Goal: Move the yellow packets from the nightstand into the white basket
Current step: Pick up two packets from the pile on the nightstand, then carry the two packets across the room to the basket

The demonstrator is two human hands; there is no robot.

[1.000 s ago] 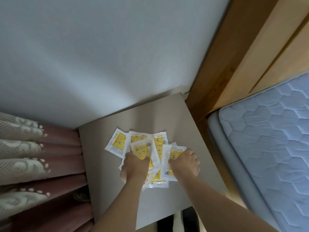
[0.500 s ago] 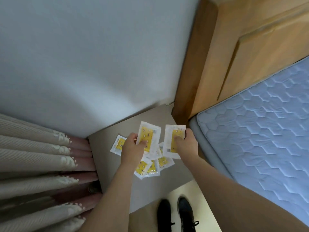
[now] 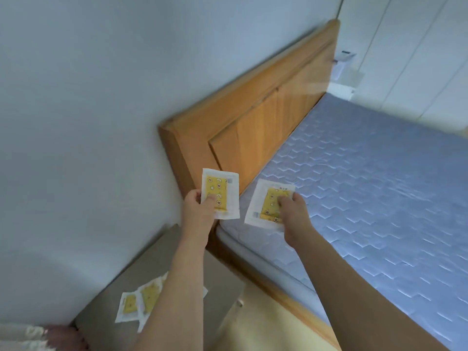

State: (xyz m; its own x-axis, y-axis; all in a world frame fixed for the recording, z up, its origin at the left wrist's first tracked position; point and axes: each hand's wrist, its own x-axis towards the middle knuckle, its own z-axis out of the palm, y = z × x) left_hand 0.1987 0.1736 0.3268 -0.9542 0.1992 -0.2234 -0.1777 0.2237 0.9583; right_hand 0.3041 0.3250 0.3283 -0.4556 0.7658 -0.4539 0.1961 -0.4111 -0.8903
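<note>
Near the middle of the view, both hands are raised in the air and each one grasps one yellow packet. The left hand [image 3: 198, 211] pinches the left packet [image 3: 220, 193] at its lower left corner, with the thumb on the front side; this packet stands nearly upright in front of the wooden headboard [image 3: 266, 117]. The right hand [image 3: 295, 214], just at 3 o'clock from the left one, grips the right packet [image 3: 269, 203] at its right edge, above the corner of the blue mattress [image 3: 367, 186]. The two packets are close to each other but apart. At 7 o'clock, well below the hands, the remaining packets [image 3: 141, 300] lie overlapped on the grey nightstand [image 3: 164, 252], partly hidden by the left forearm. A curtain [image 3: 27, 336] shows at the lower left corner.
</note>
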